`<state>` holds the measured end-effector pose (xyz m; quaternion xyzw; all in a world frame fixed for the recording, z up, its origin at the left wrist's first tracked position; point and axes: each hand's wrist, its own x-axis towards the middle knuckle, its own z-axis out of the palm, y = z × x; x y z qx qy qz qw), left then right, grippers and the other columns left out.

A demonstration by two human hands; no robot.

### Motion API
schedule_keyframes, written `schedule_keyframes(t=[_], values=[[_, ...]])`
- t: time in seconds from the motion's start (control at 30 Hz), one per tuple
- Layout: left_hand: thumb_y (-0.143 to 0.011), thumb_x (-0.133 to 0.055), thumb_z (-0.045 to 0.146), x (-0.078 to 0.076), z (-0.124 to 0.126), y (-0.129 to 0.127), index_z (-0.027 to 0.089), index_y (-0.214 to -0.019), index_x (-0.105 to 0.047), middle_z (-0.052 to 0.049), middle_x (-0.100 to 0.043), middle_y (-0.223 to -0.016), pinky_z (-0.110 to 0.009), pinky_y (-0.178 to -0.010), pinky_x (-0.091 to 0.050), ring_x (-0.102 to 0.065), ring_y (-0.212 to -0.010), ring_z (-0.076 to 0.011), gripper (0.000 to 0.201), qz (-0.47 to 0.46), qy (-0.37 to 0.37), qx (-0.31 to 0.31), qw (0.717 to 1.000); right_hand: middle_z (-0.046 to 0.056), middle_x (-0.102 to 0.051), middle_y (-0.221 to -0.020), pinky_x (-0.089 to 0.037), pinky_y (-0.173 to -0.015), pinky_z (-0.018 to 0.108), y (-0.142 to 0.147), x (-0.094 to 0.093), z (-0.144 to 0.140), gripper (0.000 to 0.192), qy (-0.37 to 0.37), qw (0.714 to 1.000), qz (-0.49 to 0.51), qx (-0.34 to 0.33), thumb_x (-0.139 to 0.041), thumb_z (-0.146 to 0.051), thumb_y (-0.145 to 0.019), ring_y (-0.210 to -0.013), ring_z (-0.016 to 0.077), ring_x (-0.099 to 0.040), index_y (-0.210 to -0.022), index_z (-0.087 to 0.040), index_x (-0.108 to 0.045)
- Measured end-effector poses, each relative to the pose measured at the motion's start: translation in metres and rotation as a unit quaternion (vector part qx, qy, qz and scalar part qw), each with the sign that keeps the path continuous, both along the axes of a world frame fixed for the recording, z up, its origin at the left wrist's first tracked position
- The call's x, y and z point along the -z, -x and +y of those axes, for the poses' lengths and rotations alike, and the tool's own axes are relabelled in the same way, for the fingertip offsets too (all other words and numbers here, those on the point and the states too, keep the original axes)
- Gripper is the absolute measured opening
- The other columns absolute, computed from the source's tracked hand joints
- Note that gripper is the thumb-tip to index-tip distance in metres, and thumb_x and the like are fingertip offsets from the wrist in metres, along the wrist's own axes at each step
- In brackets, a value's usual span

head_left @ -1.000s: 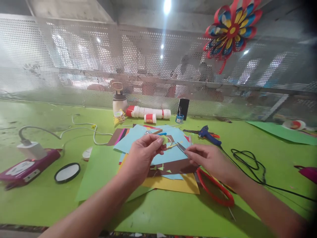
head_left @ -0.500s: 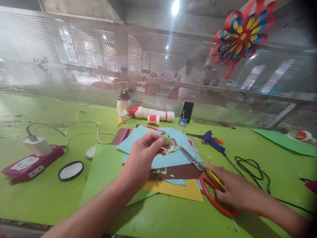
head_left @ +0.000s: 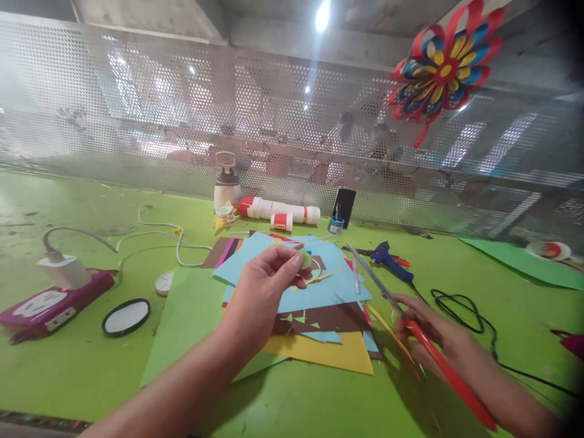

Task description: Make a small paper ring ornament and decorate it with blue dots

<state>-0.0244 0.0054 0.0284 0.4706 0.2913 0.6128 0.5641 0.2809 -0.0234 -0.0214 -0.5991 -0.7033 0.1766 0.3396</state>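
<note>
At the far left of the frame a magenta power strip (head_left: 50, 304) lies on the green table (head_left: 91, 365), a white charger (head_left: 64, 269) plugged into it. Right of it lies a black-rimmed round disc (head_left: 126, 317). At centre, a stack of coloured paper sheets (head_left: 314, 328) lies flat. Above the stack, the left hand (head_left: 262, 292) is raised, thumb and fingertips pinched narrowly on a small green paper piece (head_left: 305, 260). Behind, near the mesh wall, lie a red-and-white glue tube (head_left: 278, 210) and a blue glue gun (head_left: 387, 257). At lower right, the right hand (head_left: 433, 337) grips the red-handled scissors (head_left: 410, 328), fingers wrapped around the handles; the blades point up-left and are lifted off the table. At upper right hangs a paper flower (head_left: 444, 64)
</note>
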Motion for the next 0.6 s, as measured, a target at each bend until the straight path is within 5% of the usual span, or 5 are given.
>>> schedule_keyframes(t=[0.13,0.23,0.43,0.6], values=[[-0.085,-0.071,0.033,0.0,0.0,0.002,0.016,-0.079,-0.065,0.0,-0.069,-0.083,-0.027,-0.078,-0.049,-0.063,-0.075,-0.0113,0.018,0.017,0.01,0.017,1.0,0.009,-0.067,-0.107,-0.054,-0.081,0.031,0.033,-0.026,-0.014,0.048,0.079,0.984,0.125,-0.103,-0.064,-0.037,-0.083,-0.096,0.024,-0.066,-0.129,-0.025,-0.056],[-0.083,-0.072,0.031,0.0,0.001,0.003,0.016,-0.077,-0.066,-0.002,-0.071,-0.088,-0.03,-0.085,-0.049,-0.065,-0.083,-0.0141,0.017,0.012,0.028,0.028,0.999,0.005,-0.062,-0.094,-0.052,-0.077,0.028,0.061,-0.046,-0.015,0.039,0.156,0.966,0.12,-0.168,-0.063,-0.045,-0.088,-0.085,0.0185,-0.06,-0.121,-0.025,-0.055],[-0.081,-0.073,0.027,-0.001,0.005,0.003,0.016,-0.074,-0.065,-0.002,-0.071,-0.082,-0.037,-0.092,-0.049,-0.068,-0.085,-0.0179,0.016,-0.015,0.037,0.067,0.997,0.002,-0.049,-0.077,-0.039,-0.055,0.025,0.075,-0.047,-0.001,0.047,0.109,0.961,0.087,-0.241,-0.051,-0.065,-0.088,-0.064,0.013,-0.043,-0.099,-0.02,-0.056],[-0.079,-0.075,0.028,0.001,0.008,0.003,0.015,-0.075,-0.066,-0.005,-0.073,-0.085,-0.035,-0.087,-0.05,-0.068,-0.082,-0.0173,0.017,0.01,0.056,0.066,0.996,0.002,-0.052,-0.074,-0.037,-0.055,0.025,0.072,-0.044,0.003,0.045,0.048,0.965,0.028,-0.257,-0.05,-0.058,-0.092,-0.062,0.0138,-0.046,-0.113,-0.021,-0.064]])
